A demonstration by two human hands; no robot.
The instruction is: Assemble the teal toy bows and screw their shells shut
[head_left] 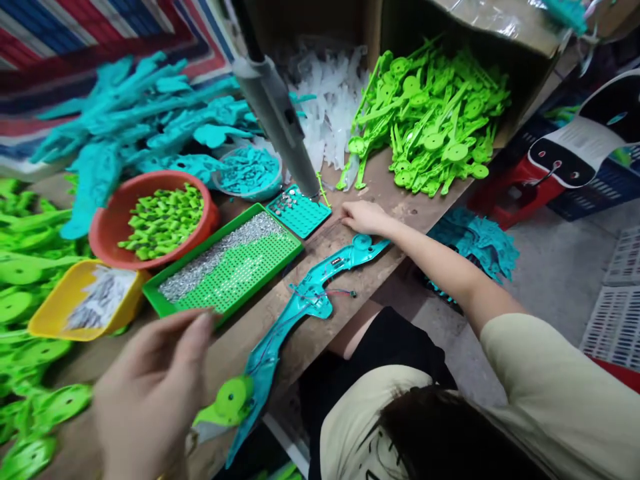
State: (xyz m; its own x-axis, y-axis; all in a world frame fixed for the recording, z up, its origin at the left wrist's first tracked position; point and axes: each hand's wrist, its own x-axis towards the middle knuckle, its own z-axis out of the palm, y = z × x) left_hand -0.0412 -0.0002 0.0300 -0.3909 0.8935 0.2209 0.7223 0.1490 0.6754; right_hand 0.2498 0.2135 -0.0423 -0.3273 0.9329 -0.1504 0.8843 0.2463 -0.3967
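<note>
A long curved turquoise plastic shell (305, 293) lies along the bench edge, with thin wires and a small dark part (353, 294) trailing from its middle. At its near end sits a lime-green plastic piece with a round disc (233, 400). My left hand (150, 393), blurred, is raised in the lower left near the green tray, thumb and forefinger pinched together; anything between them is hidden. On the bench beyond the shell's far end rests my right hand (369, 219), fingers curled and closed beside a small turquoise pegged tray (311, 223). What those fingers hold cannot be made out.
A green perforated tray (250, 283) holds small metal pieces. Nearby are a red bowl (103, 230) of lime-green parts and a yellow container (50, 320). Piles of turquoise parts (135, 120) and lime-green parts (435, 120) flank a grey upright tool (275, 110).
</note>
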